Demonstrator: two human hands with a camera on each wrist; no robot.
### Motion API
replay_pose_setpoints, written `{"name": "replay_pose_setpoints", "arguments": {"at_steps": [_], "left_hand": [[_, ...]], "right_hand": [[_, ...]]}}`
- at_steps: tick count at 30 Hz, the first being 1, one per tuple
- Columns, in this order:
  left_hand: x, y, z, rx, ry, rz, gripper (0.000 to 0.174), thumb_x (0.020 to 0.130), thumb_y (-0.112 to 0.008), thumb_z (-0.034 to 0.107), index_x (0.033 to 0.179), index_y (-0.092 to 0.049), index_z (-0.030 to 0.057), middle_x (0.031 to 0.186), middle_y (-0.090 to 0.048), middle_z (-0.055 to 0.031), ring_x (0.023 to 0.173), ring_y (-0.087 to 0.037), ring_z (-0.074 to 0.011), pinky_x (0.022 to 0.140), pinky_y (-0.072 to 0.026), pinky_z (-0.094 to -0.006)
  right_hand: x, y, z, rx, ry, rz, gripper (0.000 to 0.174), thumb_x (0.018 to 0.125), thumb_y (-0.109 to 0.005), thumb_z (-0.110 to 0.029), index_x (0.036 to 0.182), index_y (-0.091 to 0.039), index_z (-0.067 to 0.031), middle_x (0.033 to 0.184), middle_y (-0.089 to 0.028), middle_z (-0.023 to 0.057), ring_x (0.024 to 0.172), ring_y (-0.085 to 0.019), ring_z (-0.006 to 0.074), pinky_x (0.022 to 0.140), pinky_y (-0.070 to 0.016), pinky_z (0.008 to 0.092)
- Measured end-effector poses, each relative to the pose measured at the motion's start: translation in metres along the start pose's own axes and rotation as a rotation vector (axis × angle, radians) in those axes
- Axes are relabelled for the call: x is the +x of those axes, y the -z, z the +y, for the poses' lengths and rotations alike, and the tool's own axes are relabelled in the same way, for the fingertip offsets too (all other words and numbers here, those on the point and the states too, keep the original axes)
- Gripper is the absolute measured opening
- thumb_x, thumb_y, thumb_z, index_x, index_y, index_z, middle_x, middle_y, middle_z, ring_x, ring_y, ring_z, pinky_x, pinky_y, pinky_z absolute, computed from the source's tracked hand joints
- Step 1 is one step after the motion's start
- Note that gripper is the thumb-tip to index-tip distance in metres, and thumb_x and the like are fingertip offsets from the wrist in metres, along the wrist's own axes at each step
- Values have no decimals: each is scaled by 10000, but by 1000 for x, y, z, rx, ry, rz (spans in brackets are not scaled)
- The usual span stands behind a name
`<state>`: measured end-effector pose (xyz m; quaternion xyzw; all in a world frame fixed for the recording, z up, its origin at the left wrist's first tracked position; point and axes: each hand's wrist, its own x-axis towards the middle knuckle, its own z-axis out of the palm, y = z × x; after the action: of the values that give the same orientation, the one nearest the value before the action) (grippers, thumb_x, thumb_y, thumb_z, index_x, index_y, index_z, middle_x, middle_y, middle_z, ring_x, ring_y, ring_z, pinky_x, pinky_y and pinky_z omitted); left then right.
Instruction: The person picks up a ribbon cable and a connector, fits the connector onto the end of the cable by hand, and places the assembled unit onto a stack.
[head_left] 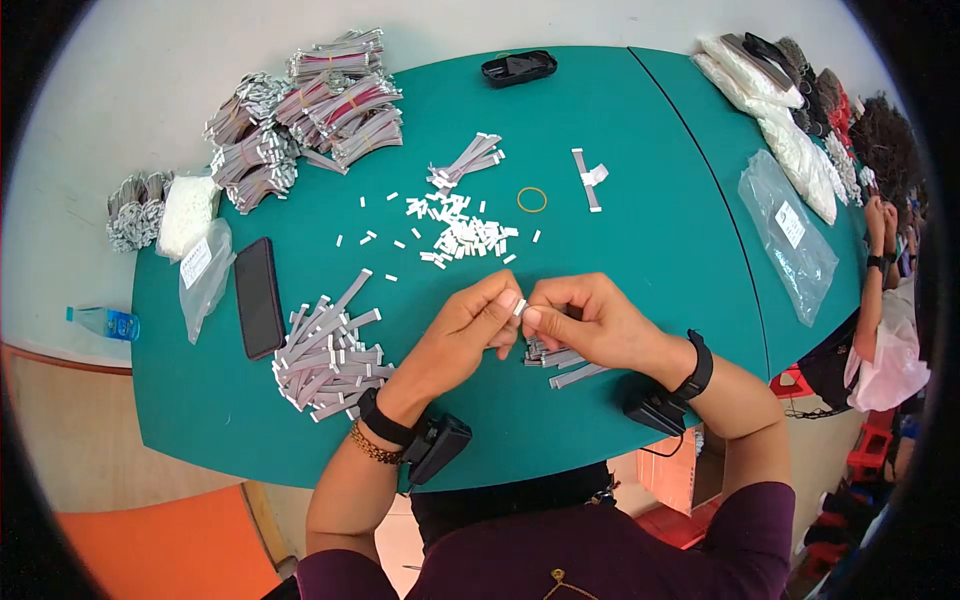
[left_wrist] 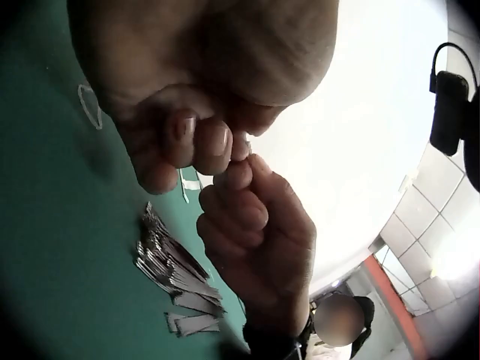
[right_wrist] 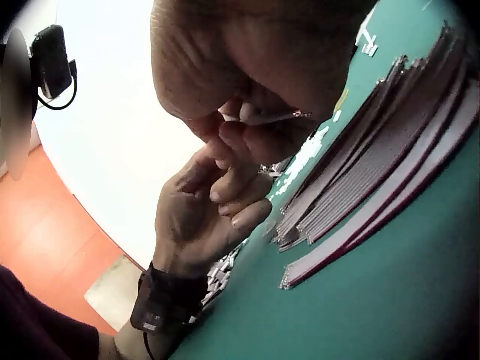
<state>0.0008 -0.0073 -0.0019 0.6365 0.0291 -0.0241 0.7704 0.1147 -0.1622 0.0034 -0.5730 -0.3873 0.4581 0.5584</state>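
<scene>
Both hands meet fingertip to fingertip over the green table (head_left: pixel 420 450). My left hand (head_left: pixel 465 325) pinches a small white connector (head_left: pixel 519 307) between thumb and forefinger. In my right hand (head_left: pixel 595 325) a short flat ribbon cable is held; the right wrist view shows a strip of that cable (right_wrist: pixel 276 118) under the palm, while the fingers hide most of it. Beneath the right hand lies a bundle of grey ribbon cables (head_left: pixel 572 374). Loose white connectors (head_left: pixel 475 238) are heaped beyond the hands. Left of the left hand is a pile of cables with white ends (head_left: pixel 325 365).
A phone (head_left: pixel 260 298) and a bag of white parts (head_left: pixel 187 215) lie at the left. Tied cable bundles (head_left: pixel 350 105) are stacked behind. A rubber band (head_left: pixel 532 200), a labelled cable (head_left: pixel 587 180) and a black case (head_left: pixel 518 68) lie farther back. Plastic bags (head_left: pixel 790 240) are at the right.
</scene>
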Motion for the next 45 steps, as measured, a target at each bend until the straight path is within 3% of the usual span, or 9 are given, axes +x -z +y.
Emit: {"name": "replay_pose_setpoints", "arguments": {"at_steps": [8, 17, 20, 29, 35, 38, 41, 45], "left_hand": [[-1, 1, -3, 81, -27, 26, 359, 991, -364, 335, 770, -431, 60, 637, -377, 21, 579, -364, -70, 538, -363, -232], [-2, 3, -5, 233, -37, 71, 321, 980, -416, 299, 768, -453, 61, 653, -413, 19, 606, -402, -60, 555, -353, -212], [-1, 1, -9, 263, -122, 100, 333, 977, -423, 300, 755, -408, 52, 637, -361, 19, 597, -322, -65, 523, -306, -236], [-1, -7, -14, 219, -96, 155, 314, 979, -415, 262, 750, -397, 48, 624, -360, 12, 588, -317, -70, 512, -299, -244], [-2, -13, -14, 287, -122, 215, 310, 976, -429, 283, 742, -419, 80, 628, -346, 49, 577, -309, -39, 506, -261, -204], [0, -11, -8, 107, -27, 187, 308, 976, -425, 245, 728, -389, 66, 610, -330, 38, 561, -294, -45, 488, -262, -222], [1, -6, -8, -15, 59, 247, 318, 968, -442, 251, 705, -394, 78, 606, -322, 55, 543, -275, -31, 471, -232, -211], [1, -3, -8, -14, 75, 266, 325, 961, -451, 254, 688, -393, 88, 590, -295, 63, 518, -251, -33, 459, -207, -217]], "right_hand": [[2, 2, 0, 36, -30, -27, 153, 894, -511, -96, 797, -588, -7, 632, -530, -19, 578, -455, 20, 502, -363, 199], [2, 1, 0, 34, -67, 11, 160, 863, -607, -122, 740, -588, -21, 615, -528, -38, 554, -455, 8, 471, -349, 192], [3, 2, 5, 77, -61, 24, 154, 857, -623, -123, 741, -589, -28, 611, -521, -43, 548, -435, 5, 465, -332, 191], [1, -2, 7, 86, -56, 81, 222, 881, -609, -149, 705, -532, -39, 586, -513, -35, 527, -414, 4, 453, -324, 192], [0, -7, 5, 95, -43, 121, 225, 892, -601, -168, 716, -530, -46, 600, -534, -29, 524, -418, -4, 443, -327, 184], [3, 1, -1, 69, -88, 69, 176, 868, -625, -155, 762, -558, -32, 598, -547, -2, 508, -450, 31, 451, -356, 199], [3, -4, 1, -463, 286, 226, 119, 832, -649, -124, 846, -585, -25, 628, -569, 53, 502, -520, 113, 467, -412, 247], [3, -10, -3, -620, 408, 344, 150, 799, -663, -92, 912, -589, -27, 679, -583, 99, 539, -576, 200, 497, -461, 304]]}}
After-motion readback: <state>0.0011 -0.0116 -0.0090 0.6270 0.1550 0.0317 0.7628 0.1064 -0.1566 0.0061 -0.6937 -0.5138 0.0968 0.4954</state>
